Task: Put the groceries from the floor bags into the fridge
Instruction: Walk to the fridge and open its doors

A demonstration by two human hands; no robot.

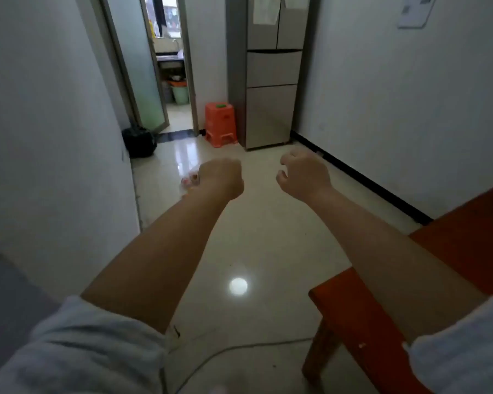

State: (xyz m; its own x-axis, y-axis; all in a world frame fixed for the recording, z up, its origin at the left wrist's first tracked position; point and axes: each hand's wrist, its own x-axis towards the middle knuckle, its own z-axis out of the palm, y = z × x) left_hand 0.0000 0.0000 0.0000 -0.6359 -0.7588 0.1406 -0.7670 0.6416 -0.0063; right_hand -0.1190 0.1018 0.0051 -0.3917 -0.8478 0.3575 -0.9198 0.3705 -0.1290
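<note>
Upright fridge [271, 81], long axis vertical, doors camera-facing.

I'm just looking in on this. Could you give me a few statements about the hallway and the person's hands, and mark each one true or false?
1. The fridge has its doors closed. True.
2. An orange stool stands on the floor just left of the fridge. True.
3. The right hand carries a full shopping bag. False: it holds nothing, fingers loosely curled.
4. A black bag hangs from the fridge handle. False: it sits on the floor by the left wall, near the doorway.
5. The left hand is curled, with something small, red and white beside it. True; what it is cannot be told.
</note>
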